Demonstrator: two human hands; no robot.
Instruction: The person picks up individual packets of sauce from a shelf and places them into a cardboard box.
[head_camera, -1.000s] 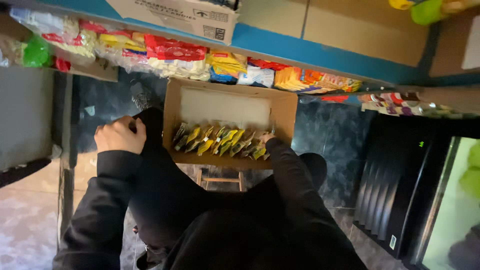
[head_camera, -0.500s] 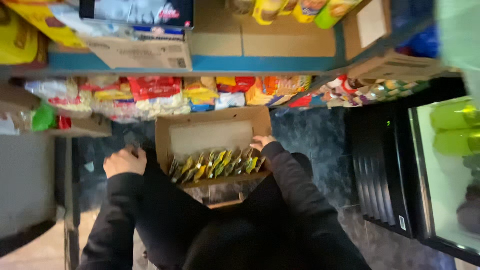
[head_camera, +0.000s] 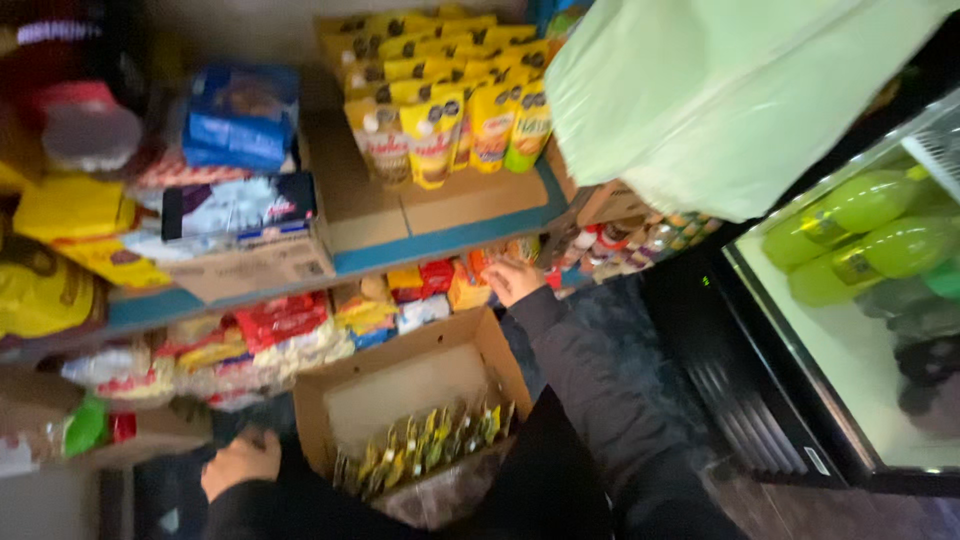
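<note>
Much of this view is smeared by motion, so I read it with care. My right hand (head_camera: 512, 281) is stretched up to the lower shelf (head_camera: 300, 272), resting against the small orange and red packets (head_camera: 450, 280) at its front edge; its fingers curl toward them, but the blur hides whether they have closed on one, so I cannot tell. My left hand (head_camera: 240, 463) sits low beside the open cardboard box (head_camera: 400, 385), near its left wall, fingers loosely bent and holding nothing that I can see; I cannot tell if it touches the box. The box rests in front of me under the shelf, its near end filled with a row of yellow-green sachets (head_camera: 425, 448), the nearest edge cut off by my dark sleeves. A pale green sheet (head_camera: 720, 100) covers the upper right corner, and the cooler (head_camera: 850, 330) with green bottles (head_camera: 860, 225) is cut by the frame edge. Compared with half a second ago, my right hand has left the sachets in the box and risen to the shelf, the left has stayed by the box, and the view has tilted upward to show the yellow pouches (head_camera: 450, 110) on the upper shelf.
</note>
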